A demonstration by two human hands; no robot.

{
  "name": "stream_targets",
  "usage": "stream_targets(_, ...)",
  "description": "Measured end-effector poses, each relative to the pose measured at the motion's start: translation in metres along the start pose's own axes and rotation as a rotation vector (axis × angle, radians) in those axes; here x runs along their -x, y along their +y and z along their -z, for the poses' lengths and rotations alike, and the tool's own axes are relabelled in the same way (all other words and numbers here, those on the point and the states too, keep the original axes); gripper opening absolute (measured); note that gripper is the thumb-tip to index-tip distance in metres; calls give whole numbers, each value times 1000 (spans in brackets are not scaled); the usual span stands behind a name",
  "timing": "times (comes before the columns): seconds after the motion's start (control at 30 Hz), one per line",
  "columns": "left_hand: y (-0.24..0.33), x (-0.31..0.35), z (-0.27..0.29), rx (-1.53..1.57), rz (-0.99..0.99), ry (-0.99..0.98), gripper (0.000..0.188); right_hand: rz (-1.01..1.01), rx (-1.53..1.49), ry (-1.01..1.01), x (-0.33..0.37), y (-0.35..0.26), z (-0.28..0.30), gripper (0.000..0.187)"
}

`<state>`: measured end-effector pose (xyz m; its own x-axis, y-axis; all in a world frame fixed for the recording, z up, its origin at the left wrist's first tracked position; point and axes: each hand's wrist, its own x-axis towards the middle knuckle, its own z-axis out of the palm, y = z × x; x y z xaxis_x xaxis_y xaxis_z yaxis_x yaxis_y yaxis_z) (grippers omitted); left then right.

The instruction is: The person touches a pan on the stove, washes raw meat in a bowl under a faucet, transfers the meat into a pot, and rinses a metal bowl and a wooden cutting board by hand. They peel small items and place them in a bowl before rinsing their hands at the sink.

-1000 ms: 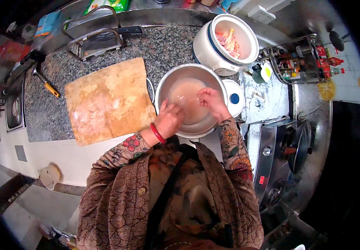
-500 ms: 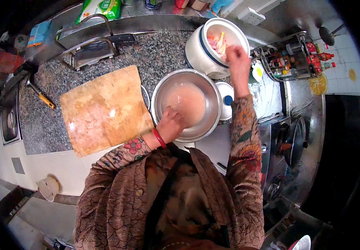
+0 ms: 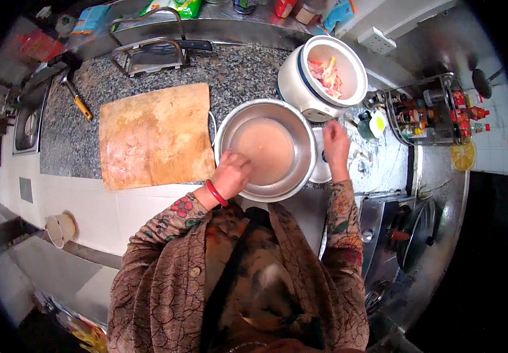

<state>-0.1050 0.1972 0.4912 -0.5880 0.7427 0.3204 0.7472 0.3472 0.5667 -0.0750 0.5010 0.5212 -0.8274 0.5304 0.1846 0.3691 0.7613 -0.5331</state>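
Observation:
A metal bowl (image 3: 306,126) of cloudy pinkish water (image 3: 266,150) stands in front of me. My left hand (image 3: 232,175), below a red bracelet, lies over the bowl's near-left rim, its fingers bent over the edge and pressed together. To the right of the bowl my right hand (image 3: 336,144) hovers over a round white lid (image 3: 321,167); its fingers are curled in, and nothing shows in them. Behind the bowl sits a white electric cooking pot (image 3: 301,88) with a dark blue band. Pieces of raw meat (image 3: 326,76) lie inside the uncovered pot.
A worn wooden cutting board (image 3: 157,135) lies left of the bowl on the granite counter. Beyond it stands a metal rack (image 3: 148,50) with a knife (image 3: 198,45). A yellow-handled tool (image 3: 82,107) is at the far left; a bottle rack (image 3: 413,109) stands on the right.
My right hand has drawn back from the pot's mouth toward me, down to the lid. The left hand has shifted from over the water to the bowl's rim. The view has tilted slightly.

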Motion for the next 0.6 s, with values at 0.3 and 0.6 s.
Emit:
stream_targets(0.3, 28, 32, 19, -41, 119, 175, 14, -370, -382, -635, 30, 37, -31, 34)
stream_targets(0.6, 35, 120, 82, -139, 276, 411, 11, -505, -491, -571, 54, 2, -8, 15)
